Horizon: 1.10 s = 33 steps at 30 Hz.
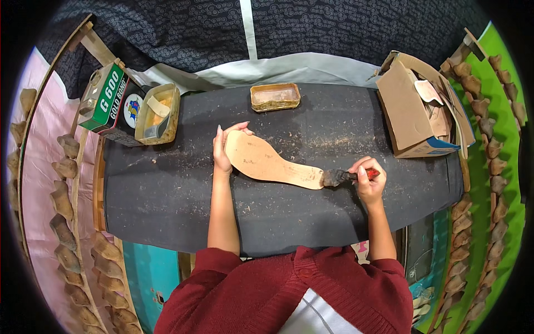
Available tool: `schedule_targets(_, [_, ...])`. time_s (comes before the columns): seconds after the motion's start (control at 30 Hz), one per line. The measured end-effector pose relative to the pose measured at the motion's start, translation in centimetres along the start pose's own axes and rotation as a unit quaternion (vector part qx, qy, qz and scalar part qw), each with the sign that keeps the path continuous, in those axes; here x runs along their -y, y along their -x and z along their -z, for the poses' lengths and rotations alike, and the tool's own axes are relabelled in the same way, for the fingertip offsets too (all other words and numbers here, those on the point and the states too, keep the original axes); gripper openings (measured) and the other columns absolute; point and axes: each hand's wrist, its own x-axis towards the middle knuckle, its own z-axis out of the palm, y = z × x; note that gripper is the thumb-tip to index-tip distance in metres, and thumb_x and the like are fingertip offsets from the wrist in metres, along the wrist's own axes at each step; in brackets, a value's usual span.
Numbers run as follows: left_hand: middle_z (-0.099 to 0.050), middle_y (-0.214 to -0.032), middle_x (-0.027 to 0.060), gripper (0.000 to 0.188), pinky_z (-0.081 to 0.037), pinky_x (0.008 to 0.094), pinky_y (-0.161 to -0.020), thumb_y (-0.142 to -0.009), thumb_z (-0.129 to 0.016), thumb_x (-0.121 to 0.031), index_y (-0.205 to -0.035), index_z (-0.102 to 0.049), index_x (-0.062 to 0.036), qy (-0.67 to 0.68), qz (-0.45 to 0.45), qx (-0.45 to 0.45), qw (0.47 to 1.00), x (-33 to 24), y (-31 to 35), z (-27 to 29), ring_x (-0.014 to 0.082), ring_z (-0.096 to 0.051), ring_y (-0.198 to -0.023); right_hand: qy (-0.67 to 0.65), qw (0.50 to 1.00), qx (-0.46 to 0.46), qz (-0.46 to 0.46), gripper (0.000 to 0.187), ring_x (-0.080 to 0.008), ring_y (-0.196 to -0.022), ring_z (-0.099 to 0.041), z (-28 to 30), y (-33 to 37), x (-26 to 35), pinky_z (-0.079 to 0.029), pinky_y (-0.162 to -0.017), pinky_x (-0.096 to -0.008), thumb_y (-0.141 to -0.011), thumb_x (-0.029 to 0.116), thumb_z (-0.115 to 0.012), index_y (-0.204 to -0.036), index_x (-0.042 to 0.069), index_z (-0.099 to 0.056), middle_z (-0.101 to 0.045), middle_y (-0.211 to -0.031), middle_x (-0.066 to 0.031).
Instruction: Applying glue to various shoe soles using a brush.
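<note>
A tan shoe sole (267, 158) is held level above the dark cloth-covered table, its wide end to the left. My left hand (225, 146) wraps round that wide end, fingers at its far edge. In my right hand (369, 179) is a brush with a red handle (373, 173) and a dark, matted head (337, 177). The brush head touches the narrow right end of the sole, where a brown smear shows. Small dark marks dot the sole's upper face.
A shallow crusted tray (275, 97) stands at the table's far middle. Far left are a green-and-black can (114, 103) and a tub (173, 111) with scraps. A cardboard box (403, 111) of cut pieces sits far right. Shavings litter the tabletop (161, 189); wooden lasts (62, 200) line both sides.
</note>
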Motion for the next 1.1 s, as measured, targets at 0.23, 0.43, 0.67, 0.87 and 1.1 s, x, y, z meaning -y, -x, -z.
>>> schedule_targets(0.23, [-0.058, -0.086, 0.0114, 0.066, -0.043, 0.0286, -0.075, -0.088, -0.016, -0.045, -0.107, -0.050, 0.0079, 0.009, 0.008, -0.009, 1.000, -0.4, 0.0, -0.7, 0.0194, -0.055, -0.081, -0.159, 0.987, 0.002, -0.008, 0.004, -0.0123, -0.069, -0.056, -4.9, -0.5, 1.5, -0.048, -0.054, -0.0203, -0.083, 0.004, -0.048, -0.082, 0.000, -0.049, -0.057, -0.086, -0.0136])
schedule_targets(0.43, [-0.058, -0.086, 0.0114, 0.066, -0.043, 0.0288, -0.075, -0.088, -0.017, -0.046, -0.106, -0.051, 0.0074, -0.009, 0.012, -0.014, 1.000, -0.1, 0.1, -0.5, 0.0194, -0.054, -0.081, -0.043, 0.993, 0.099, 0.035, 0.004, -0.0166, -0.076, -0.057, -5.3, 0.2, 0.7, -0.046, -0.066, -0.0260, -0.078, 0.002, -0.054, -0.078, 0.000, -0.050, -0.058, -0.086, -0.0129])
schedule_targets(0.67, [-0.058, -0.086, 0.0117, 0.066, -0.043, 0.0290, -0.075, -0.088, -0.017, -0.046, -0.105, -0.051, 0.0075, -0.008, 0.006, -0.012, 1.000, 0.2, -0.2, 0.0, 0.0195, -0.054, -0.081, 0.003, 0.999, 0.044, 0.006, 0.009, -0.0139, -0.064, -0.053, -0.6, 0.9, 1.0, -0.042, -0.058, -0.0238, -0.078, 0.004, -0.052, -0.070, 0.001, -0.048, -0.058, -0.076, -0.0117])
schedule_targets(0.87, [-0.058, -0.086, 0.0120, 0.066, -0.043, 0.0295, -0.076, -0.087, -0.018, -0.047, -0.106, -0.051, 0.0077, 0.008, 0.010, -0.014, 1.000, -0.1, -0.3, -0.5, 0.0200, -0.055, -0.080, 0.081, 0.993, 0.004, 0.083, 0.010, -0.0130, -0.061, -0.053, -1.2, 0.7, 1.9, -0.043, -0.055, -0.0236, -0.079, 0.005, -0.052, -0.071, 0.000, -0.049, -0.058, -0.077, -0.0122])
schedule_targets(1.1, [-0.059, -0.085, 0.0124, 0.066, -0.043, 0.0300, -0.076, -0.088, -0.017, -0.046, -0.106, -0.050, 0.0086, -0.003, 0.010, -0.012, 1.000, 0.0, 0.1, -0.4, 0.0204, -0.055, -0.081, -0.049, 0.998, 0.031, 0.004, 0.007, -0.0119, -0.065, -0.053, -2.6, 1.8, 1.0, -0.043, -0.057, -0.0228, -0.080, 0.004, -0.050, -0.074, 0.000, -0.049, -0.059, -0.082, -0.0141])
